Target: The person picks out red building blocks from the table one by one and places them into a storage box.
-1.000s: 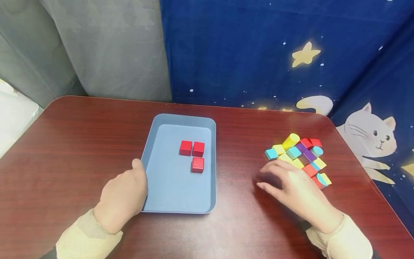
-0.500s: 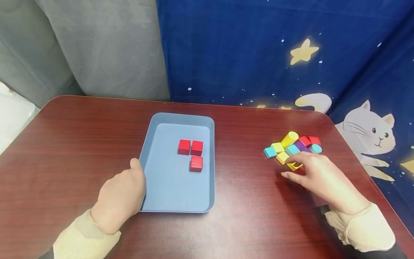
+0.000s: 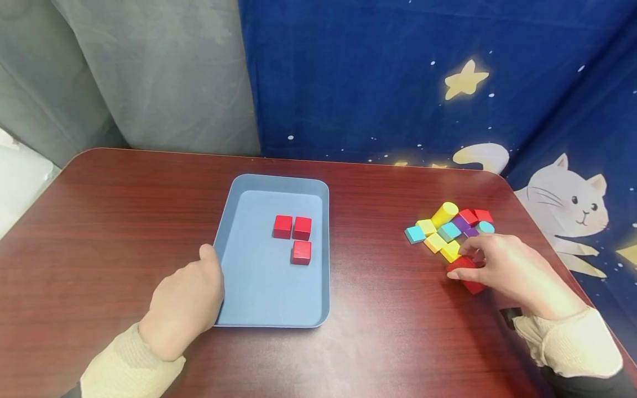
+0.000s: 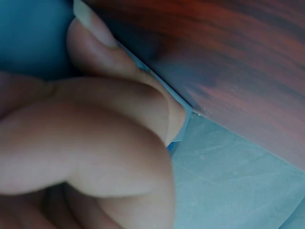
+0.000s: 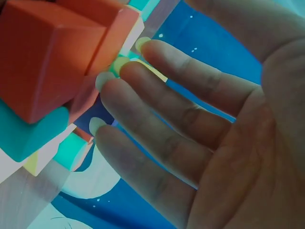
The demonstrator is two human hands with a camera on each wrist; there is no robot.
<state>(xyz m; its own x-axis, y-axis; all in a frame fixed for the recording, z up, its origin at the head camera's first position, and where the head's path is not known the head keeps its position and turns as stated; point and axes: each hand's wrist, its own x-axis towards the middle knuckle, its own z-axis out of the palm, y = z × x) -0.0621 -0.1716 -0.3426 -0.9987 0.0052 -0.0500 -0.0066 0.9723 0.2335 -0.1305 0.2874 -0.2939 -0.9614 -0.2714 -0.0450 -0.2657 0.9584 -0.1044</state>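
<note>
My left hand [image 3: 186, 304] grips the left rim of a shallow blue tray [image 3: 254, 293]. In the left wrist view, curled fingers [image 4: 109, 138] hold its edge. Three red cubes [image 3: 301, 252] lie inside the tray, right of its middle. To the right, my right hand [image 3: 517, 271] reaches over the near side of a cluster of colored blocks. Its thumb and fingers are spread around a red block [image 3: 461, 266]. In the right wrist view the fingers [image 5: 147, 124] are nearly straight beside red blocks [image 5: 43, 57], with no clear pinch. The hand hides part of the cluster.
Beyond the right hand lie a yellow cylinder [image 3: 444, 214], a light blue block [image 3: 415, 234], several yellow blocks [image 3: 435, 242], purple blocks [image 3: 460, 223] and more red blocks [image 3: 483, 215]. The brown table [image 3: 378, 309] ends at a grey curtain [image 3: 169, 83] and a blue curtain [image 3: 348, 83].
My right hand has moved right across the near side of the block cluster, uncovering yellow blocks and coming to a red one. The left hand stays on the tray.
</note>
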